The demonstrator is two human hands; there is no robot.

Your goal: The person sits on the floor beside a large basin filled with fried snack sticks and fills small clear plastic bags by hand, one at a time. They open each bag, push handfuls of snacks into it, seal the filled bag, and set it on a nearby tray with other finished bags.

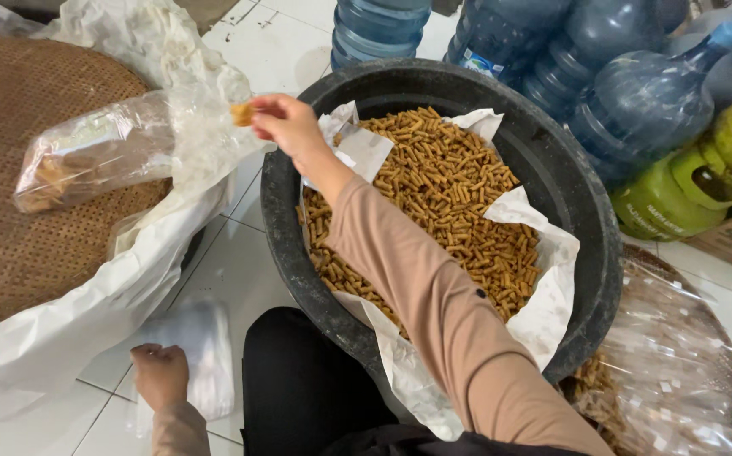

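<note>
Right hand (286,122) pinches a snack piece (243,113) at the clear bag (96,152); left hand (160,373) closed on stacked bags (201,355); steady the bag mouth

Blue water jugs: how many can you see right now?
4 at least, along the top edge: one behind the black tub, two right of it, one far right. Others may be hidden.

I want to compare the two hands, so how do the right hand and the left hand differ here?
The right hand is raised and stretched out beside the clear plastic bag, pinching brown snack sticks; the left hand is low, near the tiled floor. The right arm crosses the black tub; the left hand touches a stack of clear bags. Both wear tan sleeves.
</note>
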